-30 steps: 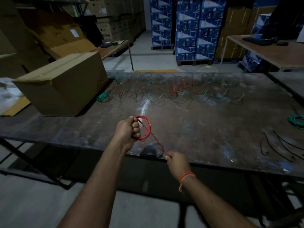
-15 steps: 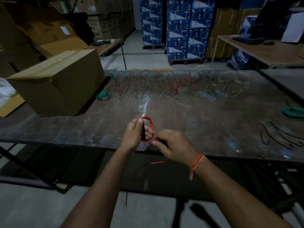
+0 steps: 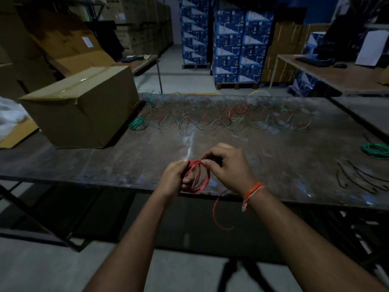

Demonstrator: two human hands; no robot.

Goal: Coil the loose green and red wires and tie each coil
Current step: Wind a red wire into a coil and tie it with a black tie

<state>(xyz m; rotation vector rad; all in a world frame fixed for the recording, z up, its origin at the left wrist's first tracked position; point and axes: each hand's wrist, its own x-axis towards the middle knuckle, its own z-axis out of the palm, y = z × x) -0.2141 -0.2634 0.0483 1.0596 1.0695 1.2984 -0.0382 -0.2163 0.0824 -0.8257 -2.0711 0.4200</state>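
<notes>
A small red wire coil [image 3: 200, 178] is held upright over the near edge of the table [image 3: 273, 165]. My left hand [image 3: 173, 178] grips the coil's left side. My right hand [image 3: 228, 165] pinches the wire at the coil's top. A loose red tail [image 3: 216, 216] hangs below the table edge. Many loose green and red wires [image 3: 221, 121] lie tangled across the far half of the table. One green coil [image 3: 137, 124] lies at the left by the box, and another green coil [image 3: 375, 150] lies at the right edge.
A large cardboard box [image 3: 84, 106] stands on the table's left part. Thin black ties [image 3: 357, 178] lie near the right front. Stacked blue cartons [image 3: 231, 45] and another table [image 3: 336, 74] stand beyond.
My right hand has come from the table's front edge up to the coil, laying more red wire onto it. The coil has grown and the free tail has shortened.
</notes>
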